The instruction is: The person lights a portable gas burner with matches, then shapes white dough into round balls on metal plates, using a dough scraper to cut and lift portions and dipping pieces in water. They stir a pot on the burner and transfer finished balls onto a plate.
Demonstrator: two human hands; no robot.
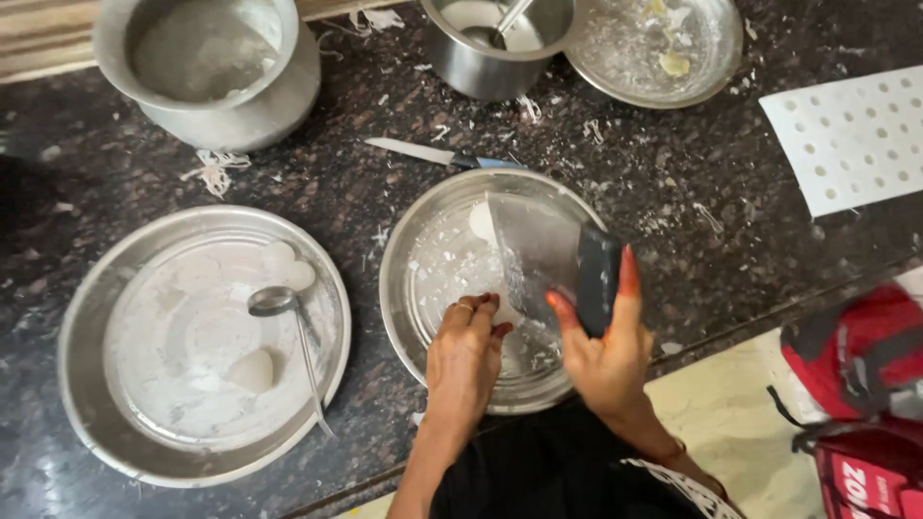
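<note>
A flat metal scraper with a black grip stands tilted in the steel plate at the middle of the dark stone tabletop. Its blade runs up and away to the left from the right hand, which is clamped on the grip. The left hand lies just beside it, fingers curled down on a pale white piece at the blade's lower edge, so both hands meet over the plate. To the left sits a larger steel tray with a spoon; a knife lies beyond the plate.
</note>
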